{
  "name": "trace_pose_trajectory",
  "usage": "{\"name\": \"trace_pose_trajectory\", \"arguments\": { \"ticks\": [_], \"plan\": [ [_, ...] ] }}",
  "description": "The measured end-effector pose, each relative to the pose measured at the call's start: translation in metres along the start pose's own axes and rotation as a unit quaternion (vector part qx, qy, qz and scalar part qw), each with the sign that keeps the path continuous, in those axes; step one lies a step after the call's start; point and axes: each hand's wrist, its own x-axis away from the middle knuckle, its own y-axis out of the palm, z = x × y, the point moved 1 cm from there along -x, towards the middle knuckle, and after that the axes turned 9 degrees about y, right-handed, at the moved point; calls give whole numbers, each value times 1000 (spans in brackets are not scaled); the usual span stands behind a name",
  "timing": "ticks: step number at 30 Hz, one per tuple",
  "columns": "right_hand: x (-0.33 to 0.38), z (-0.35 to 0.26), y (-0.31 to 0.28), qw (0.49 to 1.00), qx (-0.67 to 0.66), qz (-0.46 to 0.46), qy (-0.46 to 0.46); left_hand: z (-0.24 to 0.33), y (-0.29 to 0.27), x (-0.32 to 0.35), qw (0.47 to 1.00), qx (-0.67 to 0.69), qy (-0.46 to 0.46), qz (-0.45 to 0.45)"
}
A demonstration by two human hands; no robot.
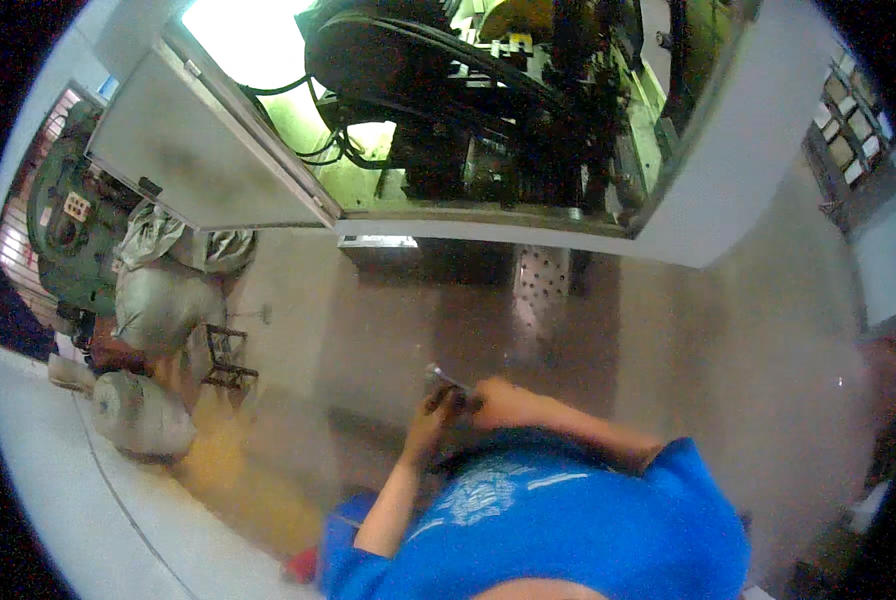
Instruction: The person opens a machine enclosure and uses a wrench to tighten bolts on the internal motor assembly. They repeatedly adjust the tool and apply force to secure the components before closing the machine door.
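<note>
My two hands meet close in front of my blue shirt. My right hand (508,403) is closed on a slim metal tool (452,379), whose shiny rounded end points up and to the left; blur hides its exact kind. Just beneath that tool, the fingers of my left hand (427,427) curl closed against something small and dark (450,400), which I cannot make out. The fingertips of both hands almost touch.
Ahead stands a machine cabinet (668,215) with dark machinery and cables inside; its door (208,140) hangs open at left. A perforated metal step (541,285) lies below it. Cloth-covered bulk (168,300), a small dark frame (228,358) and a motor-like drum (143,415) are on the left.
</note>
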Motion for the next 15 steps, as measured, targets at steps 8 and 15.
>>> {"name": "trace_pose_trajectory", "arguments": {
  "ticks": [8,15],
  "plan": [
    [61,106,53,979,-99,-131,-117,-129,72,68,953,220,-51,204],
    [156,242,47,906,-332,-246,-90,-170,211,111,915,299,-88,257]
  ]
}}
